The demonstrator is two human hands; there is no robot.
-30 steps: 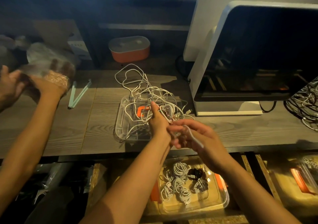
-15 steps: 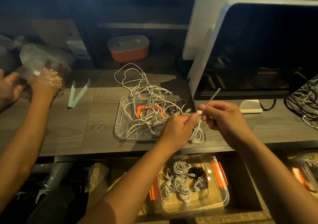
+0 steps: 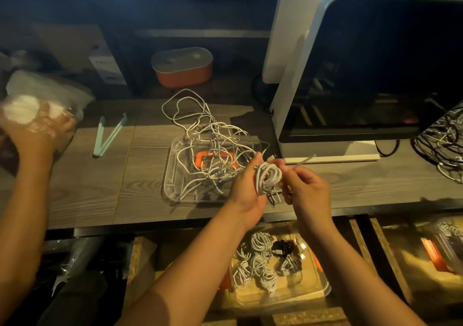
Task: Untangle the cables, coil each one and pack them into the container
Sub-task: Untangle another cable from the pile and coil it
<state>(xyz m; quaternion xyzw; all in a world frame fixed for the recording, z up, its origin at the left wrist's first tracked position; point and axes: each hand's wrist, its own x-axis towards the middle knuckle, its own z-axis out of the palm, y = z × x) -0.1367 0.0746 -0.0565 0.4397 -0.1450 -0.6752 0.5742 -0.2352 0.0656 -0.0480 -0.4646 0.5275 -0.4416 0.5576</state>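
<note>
A small coil of white cable (image 3: 268, 178) sits upright in my left hand (image 3: 246, 188), which grips it just above the table's front edge. My right hand (image 3: 307, 193) is beside the coil and pinches a thin grey end (image 3: 304, 160) that sticks out to the upper right. Behind my hands, a tangle of white cables (image 3: 208, 135) lies over a clear tray with an orange latch (image 3: 172, 185). Below the table edge, a clear container (image 3: 319, 293) holds several coiled white cables (image 3: 258, 263) and one black one.
Another person's gloved hand (image 3: 37, 122) holds a plastic bag at the far left. Green tongs (image 3: 107, 137) lie on the table. An orange box (image 3: 183, 67) stands at the back, a large white appliance (image 3: 375, 75) at the right, and a wire basket of cables (image 3: 443, 145) beside it.
My left hand has lifted the coil off the table. My right hand has come down and in towards the coil with the cable end. The other person's hand has shifted left.
</note>
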